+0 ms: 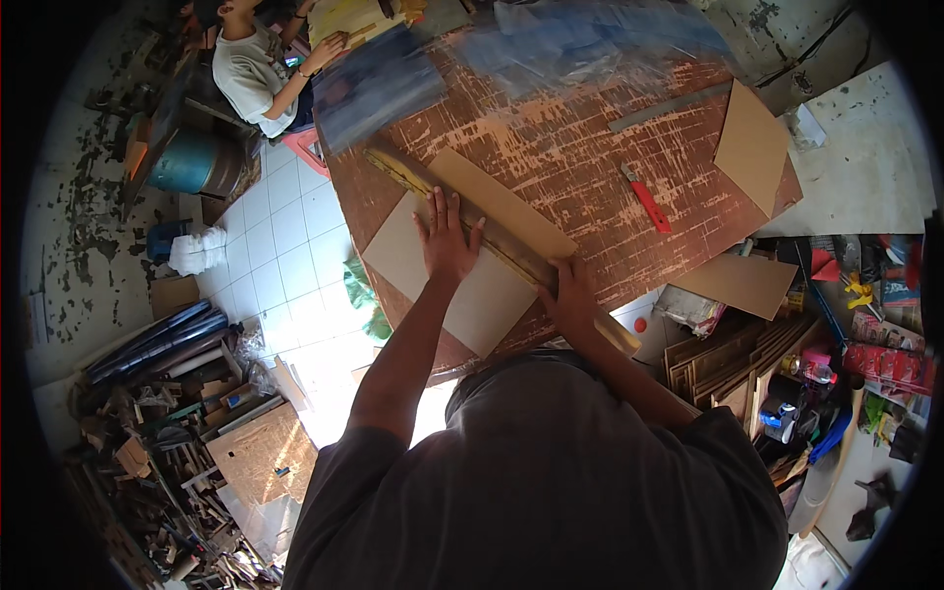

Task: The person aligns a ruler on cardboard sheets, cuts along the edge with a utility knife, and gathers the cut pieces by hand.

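Note:
A long, worn wooden strip [398, 175] with yellowish edges lies diagonally across a sheet of cardboard on the brown table. Pale cardboard [489, 302] shows on its near side, and a tan part [501, 197] on its far side. My left hand [449, 241] rests on the strip and the cardboard with its fingers spread. Toward the strip's right end, my right hand [572, 295] is closed around its edge, thumb and fingers on either side; the fingertips are partly hidden. Farther right lies a red utility knife [646, 200], touched by neither hand.
The scratched table [560, 138] also bears a grey flat strip [669, 108] and a cardboard piece [752, 147]. Another person [261, 74] works at the far left. Wood scraps [167, 462] lie lower left; stacked boards [737, 359] stand at right.

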Available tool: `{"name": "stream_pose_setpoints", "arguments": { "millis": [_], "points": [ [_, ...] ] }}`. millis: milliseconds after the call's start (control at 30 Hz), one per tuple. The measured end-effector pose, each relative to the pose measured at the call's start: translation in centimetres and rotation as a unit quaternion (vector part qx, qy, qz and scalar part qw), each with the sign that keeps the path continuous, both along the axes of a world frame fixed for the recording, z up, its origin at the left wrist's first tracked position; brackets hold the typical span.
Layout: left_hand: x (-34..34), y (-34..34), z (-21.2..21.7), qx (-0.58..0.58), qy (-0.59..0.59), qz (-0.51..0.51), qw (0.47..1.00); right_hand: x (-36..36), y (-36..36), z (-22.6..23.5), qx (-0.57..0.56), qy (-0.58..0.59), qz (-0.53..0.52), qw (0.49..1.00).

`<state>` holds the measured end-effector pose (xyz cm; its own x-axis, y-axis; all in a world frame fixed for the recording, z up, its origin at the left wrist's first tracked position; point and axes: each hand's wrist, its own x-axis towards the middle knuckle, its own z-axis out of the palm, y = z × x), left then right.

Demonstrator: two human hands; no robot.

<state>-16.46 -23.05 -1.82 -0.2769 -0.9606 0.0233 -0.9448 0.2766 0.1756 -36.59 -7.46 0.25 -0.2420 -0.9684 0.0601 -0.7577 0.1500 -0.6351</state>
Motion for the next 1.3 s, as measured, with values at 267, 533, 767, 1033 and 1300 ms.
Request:
{"name": "stream_pose_setpoints", "arguments": {
  "millis": [267, 533, 767, 1033, 1300],
  "points": [
    [0.0, 0.3, -0.2, 0.002, -0.006, -0.008, 1.000, -0.7, 0.1, -0.5, 0.014, -0.019, -0.023, 0.999],
    [-0.1, 0.1, -0.3, 0.001, -0.014, 0.000, 1.000, -1.0, 0.3, -0.4, -0.010, -0.005, -0.027, 1.000],
    [0.2, -0.2, 0.1, 0.023, -0.019, -0.001, 1.000, -1.0, 0.5, -0.3, 0.022, -0.013, -0.013, 1.000],
    [0.7, -0.8, 0.9, -0.017, 0.054, -0.033, 0.998, -1.1, 0.6, -0.6, 0.013, -0.016, -0.021, 1.000],
    [2.7, -4.1, 1.2, -0.056, 0.070, -0.092, 0.992, -0.7, 0.2, -0.1, 0.030, -0.024, -0.029, 0.999]
  ]
}}
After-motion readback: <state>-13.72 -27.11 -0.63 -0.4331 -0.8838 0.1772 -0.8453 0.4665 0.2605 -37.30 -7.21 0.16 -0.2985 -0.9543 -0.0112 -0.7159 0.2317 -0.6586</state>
